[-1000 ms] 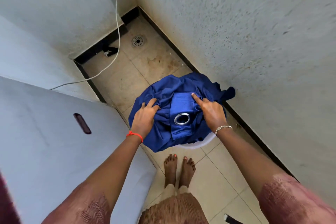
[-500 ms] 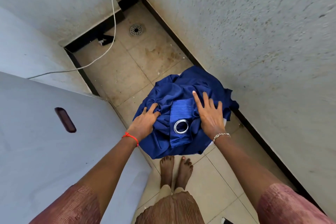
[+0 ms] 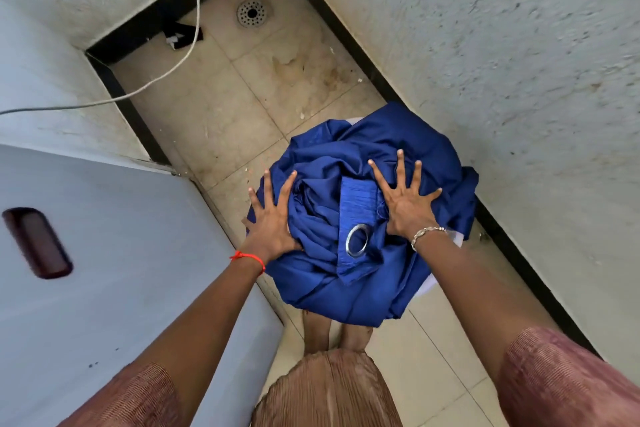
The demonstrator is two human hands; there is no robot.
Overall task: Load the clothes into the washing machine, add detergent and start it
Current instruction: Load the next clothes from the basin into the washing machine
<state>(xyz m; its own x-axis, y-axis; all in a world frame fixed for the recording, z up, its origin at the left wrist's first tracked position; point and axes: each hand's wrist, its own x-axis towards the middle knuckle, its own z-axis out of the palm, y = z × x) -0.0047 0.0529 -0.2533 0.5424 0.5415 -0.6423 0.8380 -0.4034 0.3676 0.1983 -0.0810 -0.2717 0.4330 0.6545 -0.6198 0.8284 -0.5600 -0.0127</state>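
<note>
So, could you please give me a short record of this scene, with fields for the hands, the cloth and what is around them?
left hand: open, fingers spread, on the cloth's left side
right hand: open, fingers spread, flat on the cloth
cloth: blue, heaped over a white tub
ring: metal eyelet in the cloth, between the hands
grey top: left of the cloth, with a dark recess
floor: tiled, with a drain and a cable
</note>
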